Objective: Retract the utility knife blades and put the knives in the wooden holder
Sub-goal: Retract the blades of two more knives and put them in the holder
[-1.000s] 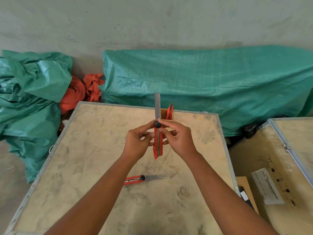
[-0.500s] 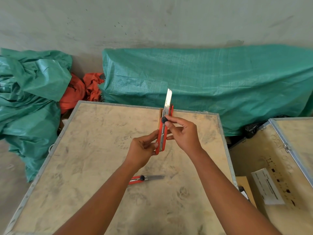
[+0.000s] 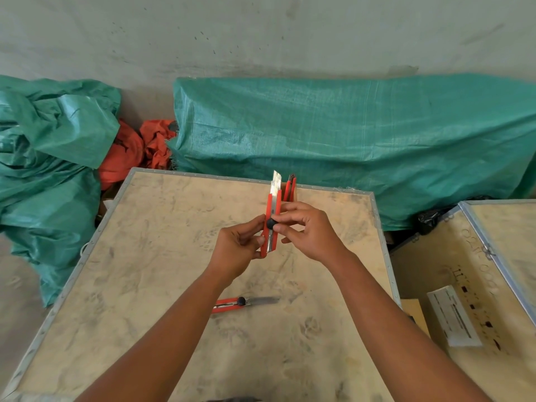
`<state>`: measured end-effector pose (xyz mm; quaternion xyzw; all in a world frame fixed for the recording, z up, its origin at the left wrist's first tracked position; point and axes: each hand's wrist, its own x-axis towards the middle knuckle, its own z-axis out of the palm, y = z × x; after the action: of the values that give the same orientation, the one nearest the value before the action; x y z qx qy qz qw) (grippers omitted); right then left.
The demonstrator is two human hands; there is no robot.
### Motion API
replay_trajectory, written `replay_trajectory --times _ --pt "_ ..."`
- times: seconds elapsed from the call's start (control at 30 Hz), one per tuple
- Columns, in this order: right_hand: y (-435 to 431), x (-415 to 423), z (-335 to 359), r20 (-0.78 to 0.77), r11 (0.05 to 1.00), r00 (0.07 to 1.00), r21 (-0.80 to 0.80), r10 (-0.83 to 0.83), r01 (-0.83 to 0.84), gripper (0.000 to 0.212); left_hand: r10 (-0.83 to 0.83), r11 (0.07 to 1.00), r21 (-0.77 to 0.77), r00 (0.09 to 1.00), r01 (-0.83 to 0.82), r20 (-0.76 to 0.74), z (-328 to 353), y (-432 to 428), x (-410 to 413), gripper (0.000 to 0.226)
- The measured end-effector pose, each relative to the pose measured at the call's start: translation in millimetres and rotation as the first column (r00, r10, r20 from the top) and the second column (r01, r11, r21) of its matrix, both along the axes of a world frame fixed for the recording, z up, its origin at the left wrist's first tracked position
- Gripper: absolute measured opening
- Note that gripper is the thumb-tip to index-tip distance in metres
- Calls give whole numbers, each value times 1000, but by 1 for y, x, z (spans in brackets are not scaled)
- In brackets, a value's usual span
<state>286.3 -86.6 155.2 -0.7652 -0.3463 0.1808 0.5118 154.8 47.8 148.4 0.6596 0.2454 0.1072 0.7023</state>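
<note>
I hold a red utility knife [image 3: 272, 210] upright above the plywood crate top [image 3: 162, 285]. My left hand [image 3: 236, 246] grips the lower part of its handle. My right hand [image 3: 309, 230] pinches the black slider knob [image 3: 271, 223] halfway down the handle. A short stretch of blade [image 3: 276, 179] sticks out of the top. Right behind it, another red knife [image 3: 289, 188] stands in the wooden holder [image 3: 294, 195], which is mostly hidden by the held knife and my right hand. A third red knife [image 3: 232, 303] lies flat nearer to me, with its blade [image 3: 262, 300] fully out, pointing right.
Green tarpaulin bundles [image 3: 362, 140] and orange cloth [image 3: 130, 149] lie behind and left of the crate. A second crate [image 3: 493, 285] with a white label [image 3: 452, 317] stands close on the right. A metal strip [image 3: 381, 242] edges the crate top.
The slider knob has moved down the handle under my right fingers and the exposed blade has become much shorter. The held knife sits a little further forward, close to the holder.
</note>
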Motion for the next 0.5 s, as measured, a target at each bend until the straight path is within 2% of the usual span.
replay_trajectory --times 0.23,0.4,0.5 --pt "-2 -10 -1 22 996 998 -73 56 -55 26 27 998 -48 1000 -27 -2 5 5 3 47" --pt "-3 -11 -3 17 998 998 -28 54 -54 36 -45 996 -72 998 48 42 4 8 0 56" --pt "-4 -11 -2 36 999 998 -12 43 -43 30 -75 995 -58 996 78 47 6 9 0 60"
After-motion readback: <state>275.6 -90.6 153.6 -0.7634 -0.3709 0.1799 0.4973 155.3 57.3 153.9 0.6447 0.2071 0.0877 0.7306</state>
